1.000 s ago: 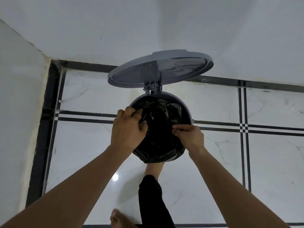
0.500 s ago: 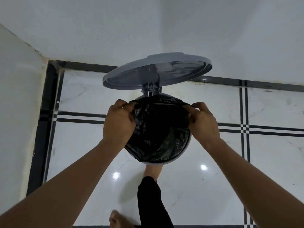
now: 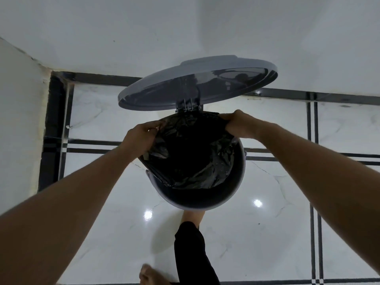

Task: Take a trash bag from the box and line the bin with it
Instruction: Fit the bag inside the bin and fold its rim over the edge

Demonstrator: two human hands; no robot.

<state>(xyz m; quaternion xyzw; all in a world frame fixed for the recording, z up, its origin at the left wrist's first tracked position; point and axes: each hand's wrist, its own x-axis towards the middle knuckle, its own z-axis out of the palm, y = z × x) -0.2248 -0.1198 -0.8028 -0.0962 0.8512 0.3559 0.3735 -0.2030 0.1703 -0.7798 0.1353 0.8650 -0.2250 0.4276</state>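
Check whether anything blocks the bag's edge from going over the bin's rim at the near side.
Nothing visible does. The lid is up, clear of the opening. Left hand and right hand grip the black bag at the far rim; the bin's near rim is bare, with the bag sagging inside.

A single head-worn camera looked steeply down from close above at the bin (image 3: 197, 200) and tiled floor (image 3: 267, 233).

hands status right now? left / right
Left hand: closed, gripping the black trash bag edge at the bin rim.
Right hand: closed, pinching the bag's far edge.
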